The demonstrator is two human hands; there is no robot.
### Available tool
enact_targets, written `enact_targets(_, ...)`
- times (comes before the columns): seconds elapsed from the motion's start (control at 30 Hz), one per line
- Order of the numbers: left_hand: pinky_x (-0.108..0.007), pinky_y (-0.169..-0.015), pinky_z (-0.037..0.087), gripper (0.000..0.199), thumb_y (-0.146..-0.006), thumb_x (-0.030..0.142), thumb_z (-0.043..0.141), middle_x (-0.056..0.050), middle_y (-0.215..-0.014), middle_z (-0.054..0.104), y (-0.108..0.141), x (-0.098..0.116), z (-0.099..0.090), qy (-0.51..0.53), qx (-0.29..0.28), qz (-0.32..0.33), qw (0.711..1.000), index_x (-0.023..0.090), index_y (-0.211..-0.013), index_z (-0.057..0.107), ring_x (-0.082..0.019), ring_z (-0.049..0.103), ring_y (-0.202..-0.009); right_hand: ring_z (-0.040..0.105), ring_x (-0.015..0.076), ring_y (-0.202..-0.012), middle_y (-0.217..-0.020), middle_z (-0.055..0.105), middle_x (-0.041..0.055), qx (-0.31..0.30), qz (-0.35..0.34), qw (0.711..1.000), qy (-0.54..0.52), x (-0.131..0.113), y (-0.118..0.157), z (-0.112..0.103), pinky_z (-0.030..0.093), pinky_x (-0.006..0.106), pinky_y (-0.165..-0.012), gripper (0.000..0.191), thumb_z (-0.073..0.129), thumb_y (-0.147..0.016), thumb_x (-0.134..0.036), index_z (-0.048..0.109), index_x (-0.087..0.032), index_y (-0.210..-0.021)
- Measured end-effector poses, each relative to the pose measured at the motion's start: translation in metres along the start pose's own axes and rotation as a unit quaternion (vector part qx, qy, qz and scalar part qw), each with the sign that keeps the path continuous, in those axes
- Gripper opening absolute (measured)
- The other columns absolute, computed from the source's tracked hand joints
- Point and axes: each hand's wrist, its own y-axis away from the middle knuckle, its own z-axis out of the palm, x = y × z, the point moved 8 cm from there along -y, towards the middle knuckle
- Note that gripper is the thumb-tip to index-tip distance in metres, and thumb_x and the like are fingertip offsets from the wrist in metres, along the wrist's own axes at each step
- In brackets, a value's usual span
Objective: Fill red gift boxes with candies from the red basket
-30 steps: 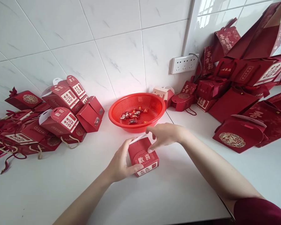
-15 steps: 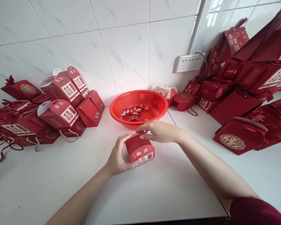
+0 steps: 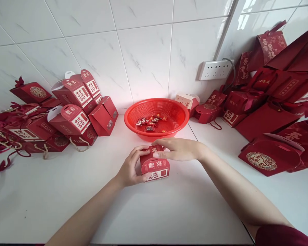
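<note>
A small red box (image 3: pixel 155 164) with white characters on its flaps rests on the white table in the middle. Its near flap lies folded over the top, and part of the far flap shows behind. My left hand (image 3: pixel 132 167) grips the box's left side, thumb at the lower front and fingers on the far left. Across the top and far right side lies my right hand (image 3: pixel 173 149), its thumb and fingers bent around the flaps. Just beyond the box, a red plastic basket (image 3: pixel 156 136) holds several wrapped candies (image 3: pixel 150 123).
Red gift boxes (image 3: pixel 79 123) with rope and ribbon handles are stacked at the left. More red boxes and bags (image 3: pixel 261 161) fill the right side of the table (image 3: pixel 154 215). A power strip (image 3: pixel 215 70) is on the tiled wall.
The far flap has come over onto the top of the box, and the near flap sits flatter. My right hand has shifted lower over the box. The view has turned slightly left.
</note>
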Motion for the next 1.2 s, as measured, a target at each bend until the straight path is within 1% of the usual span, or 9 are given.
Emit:
enact_targets(0.3,-0.055,-0.102,0.046,0.075,-0.075,0.050,0.071,-0.015,-0.134,0.050,0.008,0.010,-0.003,-0.135,0.023,0.121,0.983,0.024,-0.139,0.042,-0.034,0.048,-0.126,0.051,0.0336,-0.115,-0.145,0.045,0.0209,0.038,-0.076,0.955,0.283,-0.008,-0.025,0.048,0.057,0.044,-0.074,0.042,0.027,-0.103,-0.021,0.056,-0.008,-0.131)
enact_targets(0.47,-0.056,-0.101,0.046,0.060,-0.076,0.042,0.069,-0.014,-0.133,0.053,0.009,0.015,-0.001,-0.176,0.029,0.157,0.971,0.024,-0.131,0.053,-0.034,0.048,-0.124,0.055,0.0299,-0.115,-0.140,0.052,0.0169,0.065,-0.057,0.984,0.156,0.002,-0.027,0.041,0.055,0.046,-0.084,0.043,0.027,-0.104,-0.032,0.050,-0.015,-0.136)
enact_targets(0.6,-0.054,-0.096,0.049,0.051,-0.077,0.038,0.065,-0.012,-0.126,0.059,0.010,0.022,-0.024,-0.195,0.070,0.162,0.965,0.025,-0.126,0.059,-0.032,0.054,-0.116,0.057,0.0251,-0.116,-0.129,0.060,0.0104,0.164,-0.006,0.985,-0.053,0.014,-0.034,0.036,0.045,0.045,-0.100,0.045,0.031,-0.103,-0.050,0.052,-0.023,-0.132)
enact_targets(0.73,-0.054,-0.095,0.050,0.053,-0.073,0.036,0.065,-0.009,-0.126,0.060,0.021,0.040,-0.088,-0.265,0.121,0.161,0.943,0.031,-0.126,0.060,-0.032,0.058,-0.113,0.064,0.0186,-0.098,-0.138,0.052,0.0092,0.228,-0.020,0.949,-0.216,0.023,-0.044,0.063,0.052,0.039,-0.088,0.041,0.030,-0.102,-0.052,0.045,-0.025,-0.130)
enact_targets(0.8,-0.056,-0.102,0.045,0.051,-0.075,0.034,0.064,-0.006,-0.129,0.059,0.027,0.046,-0.146,-0.331,0.206,0.107,0.915,0.035,-0.126,0.059,-0.032,0.055,-0.119,0.064,0.0158,-0.087,-0.139,0.049,0.0094,0.206,-0.024,0.953,-0.223,0.027,-0.050,0.083,0.054,0.038,-0.082,0.038,0.034,-0.102,-0.050,0.043,-0.025,-0.129)
enact_targets(0.93,-0.054,-0.115,0.029,0.045,-0.089,0.040,0.052,-0.009,-0.136,0.050,0.038,0.054,-0.277,-0.450,0.430,-0.018,0.782,0.021,-0.130,0.054,-0.030,0.042,-0.132,0.063,0.0153,-0.084,-0.129,0.053,0.0087,0.170,-0.035,0.963,-0.204,0.037,-0.056,0.107,0.053,0.038,-0.083,0.030,0.041,-0.100,-0.041,0.045,-0.025,-0.126)
enact_targets(1.0,-0.051,-0.114,0.031,0.044,-0.094,0.039,0.046,-0.009,-0.133,0.048,0.033,0.041,-0.325,-0.417,0.484,-0.081,0.765,0.015,-0.130,0.050,-0.027,0.041,-0.130,0.062,0.0155,-0.084,-0.125,0.055,0.0084,0.166,-0.038,0.965,-0.197,0.042,-0.058,0.110,0.053,0.038,-0.082,0.029,0.044,-0.099,-0.037,0.044,-0.024,-0.125)
enact_targets(1.1,-0.045,-0.110,0.035,0.043,-0.093,0.034,0.052,-0.008,-0.127,0.049,0.015,0.022,-0.358,-0.414,0.488,-0.126,0.758,0.009,-0.128,0.049,-0.022,0.042,-0.122,0.061,0.0151,-0.084,-0.122,0.056,0.0081,0.160,-0.040,0.967,-0.192,0.046,-0.060,0.112,0.053,0.036,-0.080,0.031,0.046,-0.097,-0.031,0.043,-0.025,-0.127)
enact_targets(1.2,-0.038,-0.104,0.041,0.043,-0.088,0.032,0.063,-0.006,-0.120,0.051,-0.003,0.010,-0.360,-0.439,0.465,-0.127,0.758,0.006,-0.121,0.052,-0.018,0.043,-0.114,0.060,0.0146,-0.083,-0.120,0.056,0.0078,0.152,-0.042,0.969,-0.190,0.046,-0.061,0.113,0.053,0.035,-0.079,0.033,0.047,-0.095,-0.027,0.043,-0.025,-0.128)
